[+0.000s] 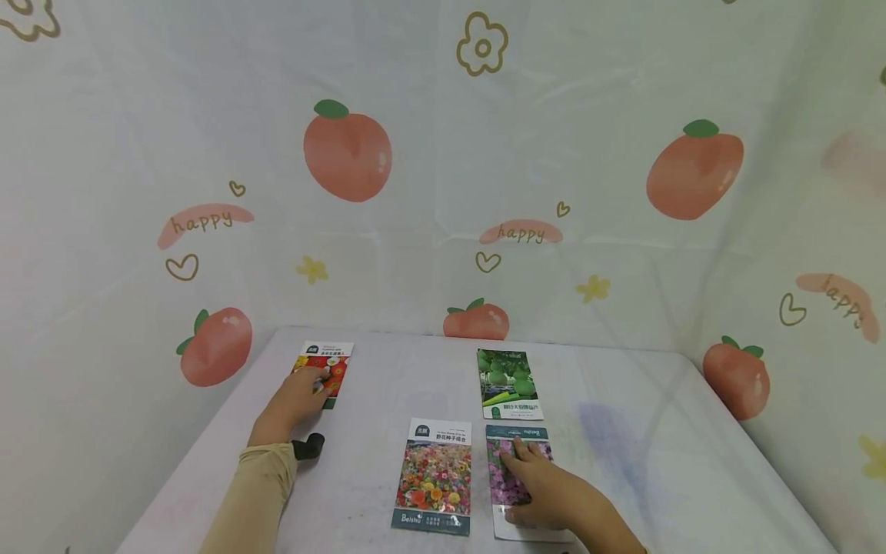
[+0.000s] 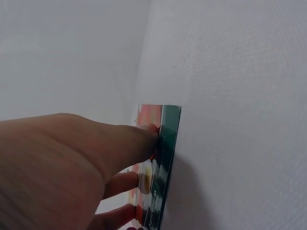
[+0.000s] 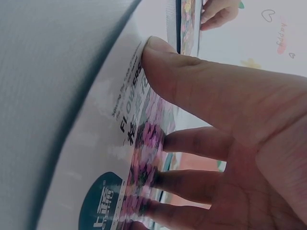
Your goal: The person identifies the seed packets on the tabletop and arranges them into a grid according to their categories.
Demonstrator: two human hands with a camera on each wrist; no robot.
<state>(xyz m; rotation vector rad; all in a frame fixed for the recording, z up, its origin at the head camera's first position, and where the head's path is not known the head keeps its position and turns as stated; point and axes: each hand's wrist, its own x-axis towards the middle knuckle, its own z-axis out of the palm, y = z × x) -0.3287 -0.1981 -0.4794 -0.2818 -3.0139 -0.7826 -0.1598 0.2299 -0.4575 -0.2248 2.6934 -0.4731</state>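
At the far left of the table, my left hand (image 1: 292, 402) rests its thumb and fingertips on the printed face of a seed packet with red and orange flowers (image 1: 338, 374). The left wrist view shows this packet's dark green band (image 2: 170, 123) close beside the thumb. My right hand (image 1: 559, 492) lies with spread fingers on a seed packet with purple-pink flowers (image 1: 500, 471) at the front right. In the right wrist view, its thumb and fingertips touch that packet's face near the white printed end (image 3: 103, 129). The hand covers part of the picture.
Left of the purple packet lies a wildflower seed packet (image 1: 434, 475). Behind the purple one is a green packet picturing round green fruit (image 1: 508, 385), its print upside down. All are on a white-covered table (image 1: 388, 385), backed by a fruit-printed curtain (image 1: 415, 261).
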